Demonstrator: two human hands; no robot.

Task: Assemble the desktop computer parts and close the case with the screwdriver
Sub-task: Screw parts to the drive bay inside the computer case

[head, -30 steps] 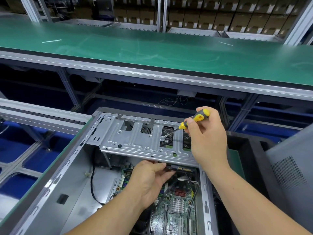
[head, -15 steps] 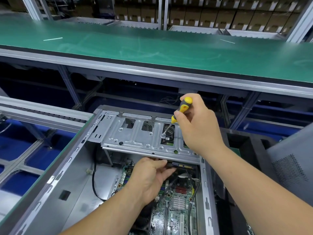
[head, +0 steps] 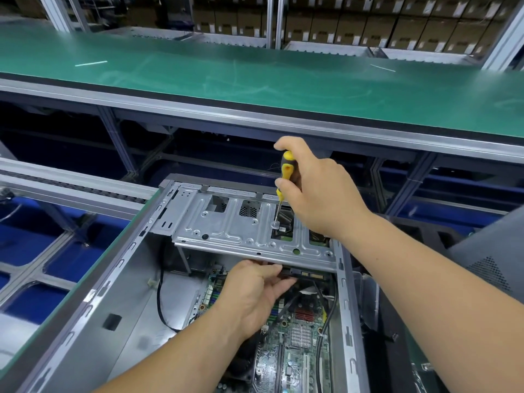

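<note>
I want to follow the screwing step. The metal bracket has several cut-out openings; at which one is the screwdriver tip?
The screwdriver tip meets a screw at the left edge of the third opening from the left; the two left of it lie untouched.

Right hand (head: pixel 317 194) raised, grip curled — left hand (head: pixel 255 293) reaching forward.

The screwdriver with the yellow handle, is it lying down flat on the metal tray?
No, the screwdriver stands nearly upright in the right hand, its tip down on the metal tray.
</note>
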